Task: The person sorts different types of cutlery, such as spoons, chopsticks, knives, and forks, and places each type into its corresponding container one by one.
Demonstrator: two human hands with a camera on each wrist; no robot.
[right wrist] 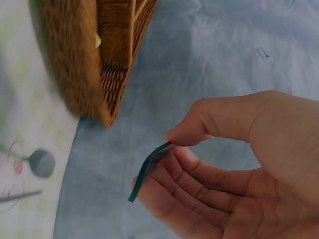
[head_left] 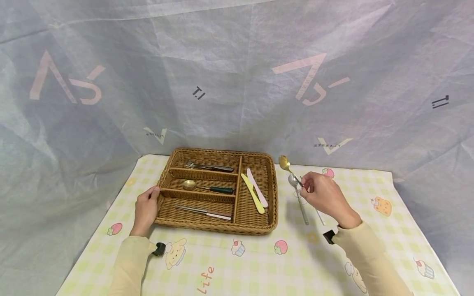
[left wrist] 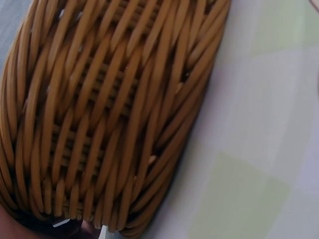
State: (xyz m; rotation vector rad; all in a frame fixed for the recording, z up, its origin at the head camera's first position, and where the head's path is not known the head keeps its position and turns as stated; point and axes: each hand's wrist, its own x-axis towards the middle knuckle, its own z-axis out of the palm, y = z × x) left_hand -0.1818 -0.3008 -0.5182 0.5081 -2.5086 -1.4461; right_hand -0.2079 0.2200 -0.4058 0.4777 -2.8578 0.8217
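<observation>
My right hand (head_left: 326, 193) pinches a gold spoon (head_left: 284, 163) by its dark green handle (right wrist: 144, 172) between thumb and fingers. The spoon is raised over the table, right of the wicker cutlery tray (head_left: 275, 193), its bowl pointing up and left. At the tray's left end my left hand (head_left: 145, 209) grips the rim; the wicker wall (left wrist: 99, 109) fills much of the left wrist view. One long compartment holds another gold spoon with a green handle (head_left: 221, 190). A yellow knife (head_left: 253, 194) and a pink knife (head_left: 257, 187) lie in the right compartment.
Under my right hand a grey spoon (head_left: 301, 205) and a thin pale-ended utensil (head_left: 320, 218) lie on the checked tablecloth (head_left: 255, 271). The tray's back compartment holds a fork (head_left: 191, 165) beside dark handles; the front one holds slim sticks (head_left: 218, 216). A grey curtain (head_left: 229, 82) hangs behind.
</observation>
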